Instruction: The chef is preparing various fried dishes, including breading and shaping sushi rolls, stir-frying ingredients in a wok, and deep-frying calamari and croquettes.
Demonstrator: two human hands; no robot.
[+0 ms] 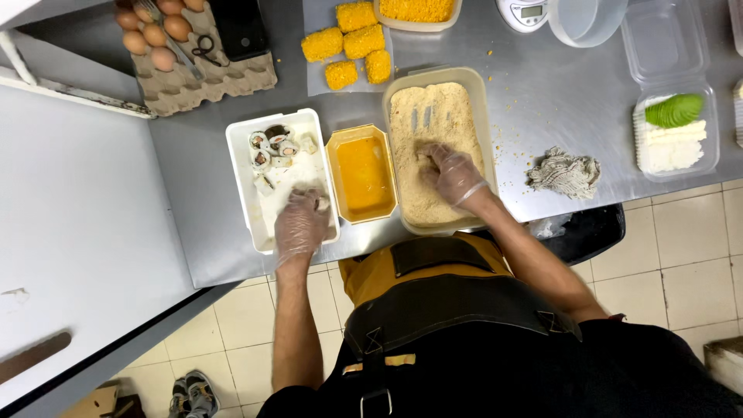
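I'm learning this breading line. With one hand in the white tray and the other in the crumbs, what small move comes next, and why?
Probably lift the piece under the left hand from the white tray into the orange egg wash beside it. The right hand is pressing into the crumb tub, and finished orange pieces lie beyond.

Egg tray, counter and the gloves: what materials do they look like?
Egg tray: grey-brown moulded paper pulp, matte and fibrous by its dull, rough look. Counter: likely stainless steel, brushed grey with soft reflections. Gloves on the left hand and right hand: thin clear plastic film, wrinkled and glossy, with skin showing through.
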